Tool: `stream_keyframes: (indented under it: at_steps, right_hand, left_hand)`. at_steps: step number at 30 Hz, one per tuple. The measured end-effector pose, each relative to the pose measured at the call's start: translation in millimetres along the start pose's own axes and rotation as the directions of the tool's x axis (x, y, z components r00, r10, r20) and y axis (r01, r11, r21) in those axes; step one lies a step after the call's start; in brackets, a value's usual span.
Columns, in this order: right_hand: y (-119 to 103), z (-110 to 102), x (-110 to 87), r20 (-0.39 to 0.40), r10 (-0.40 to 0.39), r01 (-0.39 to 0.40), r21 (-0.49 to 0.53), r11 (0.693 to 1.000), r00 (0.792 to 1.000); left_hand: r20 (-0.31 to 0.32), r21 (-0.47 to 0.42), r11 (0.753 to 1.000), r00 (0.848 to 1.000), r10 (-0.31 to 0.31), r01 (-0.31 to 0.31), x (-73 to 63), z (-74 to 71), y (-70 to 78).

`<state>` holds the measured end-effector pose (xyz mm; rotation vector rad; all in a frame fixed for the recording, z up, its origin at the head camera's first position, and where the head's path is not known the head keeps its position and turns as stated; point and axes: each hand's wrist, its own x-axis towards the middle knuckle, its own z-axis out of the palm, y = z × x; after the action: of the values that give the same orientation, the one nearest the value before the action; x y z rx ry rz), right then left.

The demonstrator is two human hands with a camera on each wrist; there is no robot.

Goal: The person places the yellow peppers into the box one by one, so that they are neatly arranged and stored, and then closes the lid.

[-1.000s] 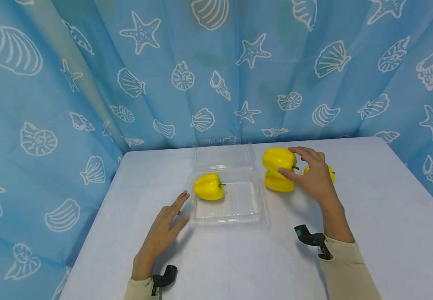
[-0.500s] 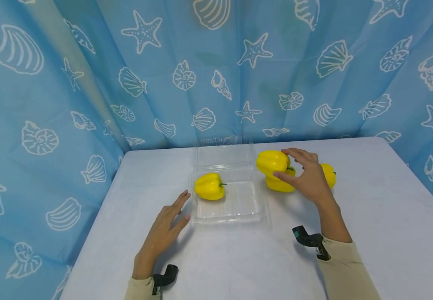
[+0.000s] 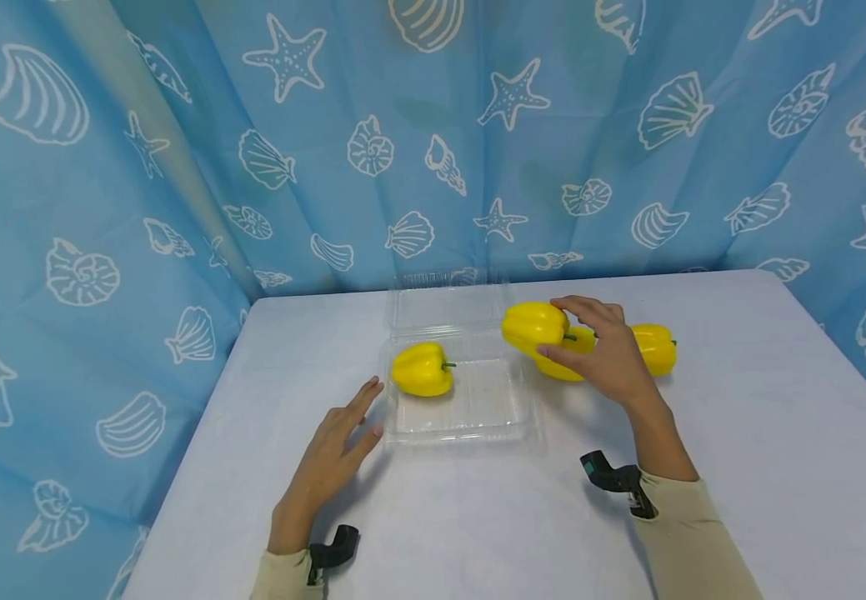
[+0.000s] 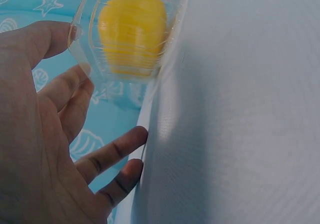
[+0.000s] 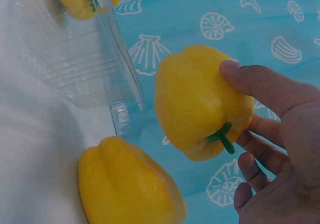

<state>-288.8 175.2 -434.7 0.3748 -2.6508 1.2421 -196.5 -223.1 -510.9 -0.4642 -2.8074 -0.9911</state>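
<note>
A yellow bell pepper point(image 3: 532, 326) with a green stem is held off the table by my right hand point(image 3: 603, 350), thumb on one side and fingers on the other. Below it, partly covered, a second pepper point(image 5: 127, 184) rests on the table. Inside the clear plastic clamshell container point(image 3: 470, 437), another pepper point(image 3: 422, 369) lies in the left part of the base. The container's lid point(image 3: 443, 309) is folded back. At its left edge is my left hand point(image 3: 333, 454), fingers spread, with fingertips right by the clear wall point(image 4: 80, 49).
One more yellow pepper point(image 3: 655, 350) lies on the white tablecloth point(image 3: 463, 525) beyond my right hand. A blue curtain point(image 3: 433, 150) with shell and starfish prints hangs behind the table's back edge. Small black wrist cameras point(image 3: 613, 473) are strapped over both sleeves.
My right hand has moved left with the held pepper, toward the container, uncovering more of the pepper at the right. The left hand stays by the container's left edge.
</note>
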Motion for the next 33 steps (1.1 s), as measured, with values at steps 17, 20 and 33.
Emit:
stream_keyframes:
  at_steps: [17, 20, 33]
  right_hand:
    - [-4, 17, 1.6, 0.03, -0.043, 0.042, 0.032, 0.999, 0.999]
    - [-6, 22, 0.9, 0.036, -0.056, 0.055, 0.044, 0.998, 0.998]
    - [-13, 39, 0.1, 0.079, -0.12, 0.115, 0.067, 0.991, 0.99]
  left_hand:
    - [-0.003, -0.002, 1.0, 1.0, -0.005, 0.005, -0.8, -0.8, 0.4]
    - [0.01, -0.006, 1.0, 1.0, -0.01, 0.01, -0.6, 0.0, 0.0]
    - [-0.018, 0.001, 1.0, 1.0, 0.019, -0.019, -0.8, 1.0, -0.4]
